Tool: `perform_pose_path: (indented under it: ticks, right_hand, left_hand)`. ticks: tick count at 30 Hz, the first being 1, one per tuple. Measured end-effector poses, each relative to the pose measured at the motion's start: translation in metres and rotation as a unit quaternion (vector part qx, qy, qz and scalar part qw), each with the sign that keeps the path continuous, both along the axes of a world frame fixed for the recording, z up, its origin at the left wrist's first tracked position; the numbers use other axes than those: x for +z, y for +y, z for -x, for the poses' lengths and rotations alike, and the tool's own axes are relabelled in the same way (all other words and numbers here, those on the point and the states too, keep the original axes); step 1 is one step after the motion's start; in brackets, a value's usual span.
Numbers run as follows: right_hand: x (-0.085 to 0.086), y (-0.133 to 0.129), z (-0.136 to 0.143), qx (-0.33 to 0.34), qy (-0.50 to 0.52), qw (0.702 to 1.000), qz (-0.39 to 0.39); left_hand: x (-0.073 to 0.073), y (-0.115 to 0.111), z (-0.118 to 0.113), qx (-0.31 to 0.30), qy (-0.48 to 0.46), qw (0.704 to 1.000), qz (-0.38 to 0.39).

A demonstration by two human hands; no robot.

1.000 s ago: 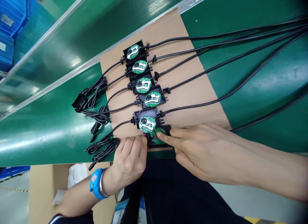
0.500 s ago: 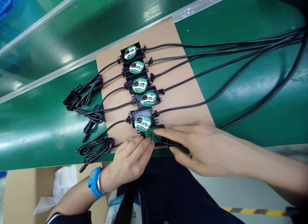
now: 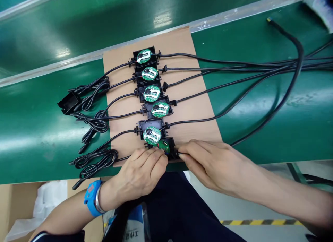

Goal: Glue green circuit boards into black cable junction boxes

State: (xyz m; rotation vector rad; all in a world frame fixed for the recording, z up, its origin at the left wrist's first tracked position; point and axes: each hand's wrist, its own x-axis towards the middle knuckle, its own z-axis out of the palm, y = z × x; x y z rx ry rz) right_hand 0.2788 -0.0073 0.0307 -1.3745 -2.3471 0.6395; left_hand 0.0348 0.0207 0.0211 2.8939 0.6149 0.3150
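The nearest black plastic case (image 3: 171, 145) lies at the front edge of a brown cardboard sheet (image 3: 192, 106), with a green circuit board (image 3: 164, 146) and a bit of red wire inside. My left hand (image 3: 147, 169) is closed over the left end of this case, fingertips against the board's edge; its thumb is hidden. At the case's right end, my right hand (image 3: 208, 160) pinches a black cable (image 3: 180, 153) between thumb and fingers. Just beyond, another case (image 3: 148, 124) carries a round circuit board (image 3: 152, 135) with white paste on it.
Several more cases with pasted boards (image 3: 151, 93) run in a column up the cardboard. Coiled thin cables (image 3: 100, 162) and a loose black case (image 3: 69, 102) lie left. Thick black cables (image 3: 234, 63) stretch right across the green bench (image 3: 249, 138). A cardboard box (image 3: 23, 200) stands below, left.
My right hand has moved from the board in the nearest case to the cable at its right end and closed. My left hand stays at the case. The view has shifted slightly.
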Motion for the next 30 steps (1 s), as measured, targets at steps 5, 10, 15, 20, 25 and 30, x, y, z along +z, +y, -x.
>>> perform_pose_path:
  ticks: [5,10,15,20,25,30]
  right_hand:
    - [-0.009,0.005,0.003,-0.067,0.035,0.987,0.143]
    - [-0.01,0.01,0.003,-0.022,-0.064,0.988,0.141]
    - [-0.005,0.02,0.009,0.004,-0.204,0.974,0.098]
    - [-0.001,0.024,0.007,0.019,-0.196,0.98,0.029]
    - [-0.015,0.02,-0.001,0.029,-0.063,0.996,-0.053]
    - [-0.018,0.027,-0.009,0.065,0.046,0.997,-0.011]
  left_hand:
    - [0.008,0.0,-0.006,0.008,0.005,1.0,-0.027]
    - [0.016,-0.004,-0.014,0.016,0.052,0.998,-0.044]
    - [0.019,-0.009,-0.027,0.036,0.129,0.989,-0.056]
    - [0.016,-0.014,-0.025,0.056,0.108,0.991,-0.051]
    - [0.012,-0.016,-0.027,0.073,0.088,0.993,-0.042]
    - [0.018,-0.02,-0.027,0.067,0.096,0.993,-0.016]
